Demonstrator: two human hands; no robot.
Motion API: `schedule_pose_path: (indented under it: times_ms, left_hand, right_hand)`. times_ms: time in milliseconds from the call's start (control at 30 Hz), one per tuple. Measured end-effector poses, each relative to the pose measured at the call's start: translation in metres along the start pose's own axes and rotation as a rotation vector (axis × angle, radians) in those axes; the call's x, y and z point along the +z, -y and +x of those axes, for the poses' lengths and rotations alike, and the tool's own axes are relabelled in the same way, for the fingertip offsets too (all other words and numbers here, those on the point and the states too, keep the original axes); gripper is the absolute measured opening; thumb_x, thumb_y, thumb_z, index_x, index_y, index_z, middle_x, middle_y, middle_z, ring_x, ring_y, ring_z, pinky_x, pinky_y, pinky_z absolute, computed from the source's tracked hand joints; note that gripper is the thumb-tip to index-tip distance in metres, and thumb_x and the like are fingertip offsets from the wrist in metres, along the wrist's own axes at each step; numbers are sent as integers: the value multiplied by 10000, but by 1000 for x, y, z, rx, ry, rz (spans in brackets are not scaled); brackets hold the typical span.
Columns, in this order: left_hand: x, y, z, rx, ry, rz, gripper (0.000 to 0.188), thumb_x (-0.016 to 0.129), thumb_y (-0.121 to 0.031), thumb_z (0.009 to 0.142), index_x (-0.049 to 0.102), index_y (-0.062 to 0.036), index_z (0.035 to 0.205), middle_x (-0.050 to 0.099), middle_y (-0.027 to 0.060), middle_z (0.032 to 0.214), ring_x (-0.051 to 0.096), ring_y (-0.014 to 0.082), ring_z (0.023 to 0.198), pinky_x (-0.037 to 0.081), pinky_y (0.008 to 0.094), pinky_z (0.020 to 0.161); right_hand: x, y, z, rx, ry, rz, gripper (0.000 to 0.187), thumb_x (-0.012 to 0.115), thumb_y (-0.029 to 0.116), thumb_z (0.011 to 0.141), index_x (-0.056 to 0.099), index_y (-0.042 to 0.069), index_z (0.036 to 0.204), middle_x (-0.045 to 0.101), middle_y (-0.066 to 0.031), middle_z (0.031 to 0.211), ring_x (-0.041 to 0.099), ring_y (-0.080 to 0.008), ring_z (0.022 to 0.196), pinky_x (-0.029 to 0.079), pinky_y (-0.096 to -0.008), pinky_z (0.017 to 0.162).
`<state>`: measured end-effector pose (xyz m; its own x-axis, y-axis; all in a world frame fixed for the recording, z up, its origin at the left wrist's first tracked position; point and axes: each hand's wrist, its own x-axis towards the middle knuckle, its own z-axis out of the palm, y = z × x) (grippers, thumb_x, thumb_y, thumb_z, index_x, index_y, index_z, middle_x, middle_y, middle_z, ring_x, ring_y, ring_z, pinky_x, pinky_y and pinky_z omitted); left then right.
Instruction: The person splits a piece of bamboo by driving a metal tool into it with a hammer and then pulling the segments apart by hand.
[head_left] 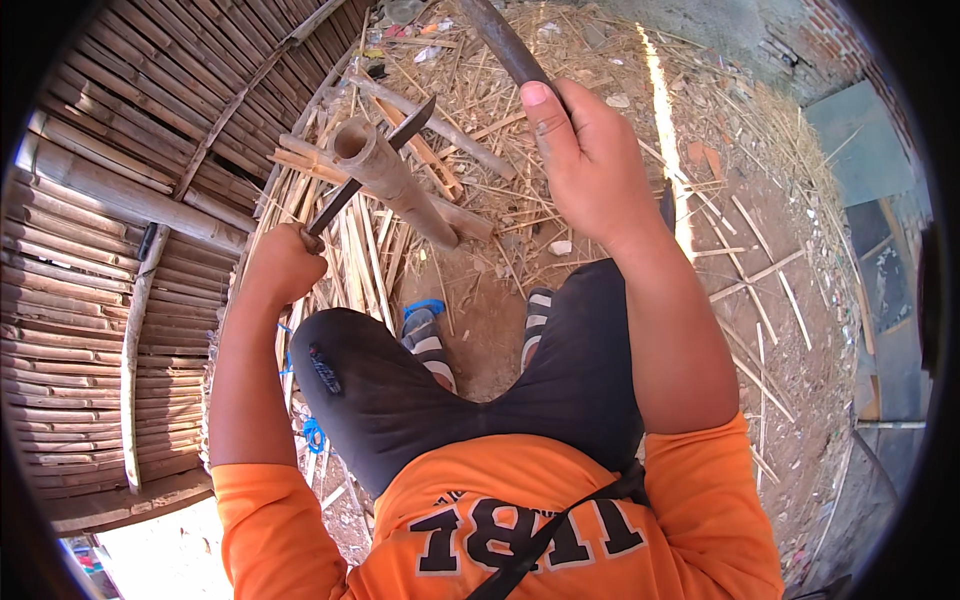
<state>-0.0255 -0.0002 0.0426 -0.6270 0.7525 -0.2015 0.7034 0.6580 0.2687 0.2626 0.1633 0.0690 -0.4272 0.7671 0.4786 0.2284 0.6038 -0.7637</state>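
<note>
My left hand [283,264] is closed around the handle of a machete [410,126], whose dark curved blade points up and to the right. An upright bamboo pole [400,190] stands in front of my knees, its hollow top end facing me. The blade passes at the pole near its upper part; whether it has cut in I cannot tell. Raised at the upper right, my right hand [595,165] grips a thick dark rod [505,40], which runs out of the picture at the top. My thumb lies along the rod.
Split bamboo strips [360,250] lie in a heap left of my feet. A bamboo-slat wall [110,300] rises on the left. Straw and thin slivers cover the dirt floor [640,350]. Grey panels [870,150] lean at the right. Blue cord [314,435] lies by my left leg.
</note>
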Motion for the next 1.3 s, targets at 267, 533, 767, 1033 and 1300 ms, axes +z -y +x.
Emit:
schedule_pose_path:
  times_ms: [267, 533, 767, 1033, 1300]
  left_hand:
    - [7, 7, 1, 155, -47, 118, 276, 676, -110, 716, 713, 16, 959, 695, 242, 813, 706, 381, 798, 550, 437, 753]
    - [1, -3, 1, 144, -22, 165, 269, 657, -117, 710, 725, 23, 929, 700, 271, 901, 689, 421, 914, 545, 458, 835]
    - [-6, -16, 0, 116, 87, 311, 345, 590, -93, 805, 778, -132, 1092, 730, 181, 1086, 699, 354, 1023, 564, 440, 894]
    - [-8, -1, 7, 111, 24, 227, 457, 577, -64, 756, 758, -143, 1168, 729, 179, 1084, 699, 355, 1010, 560, 429, 904]
    - [-12, -10, 3, 98, 82, 214, 408, 592, -80, 816, 754, -166, 1181, 733, 143, 1106, 700, 330, 1044, 566, 429, 908]
  right_hand:
    - [7, -30, -11, 185, 202, -185, 488, 509, 441, 1045, 604, -8, 879, 611, -196, 662, 616, -400, 620, 459, -488, 603]
    - [23, -55, -27, 198, 292, -328, 522, 506, 480, 1047, 608, -13, 910, 579, -165, 639, 592, -314, 602, 453, -446, 607]
    - [-2, -24, -8, 189, 78, 44, 527, 481, 483, 1058, 603, -10, 922, 561, -141, 671, 547, -248, 610, 430, -407, 594]
    - [24, -80, -38, 230, 364, -338, 493, 460, 447, 1080, 574, 31, 840, 469, 6, 653, 473, -90, 609, 385, -300, 567]
    - [17, -42, -14, 284, 114, 66, 474, 453, 449, 1082, 585, 27, 911, 510, -7, 701, 479, -118, 639, 404, -313, 595]
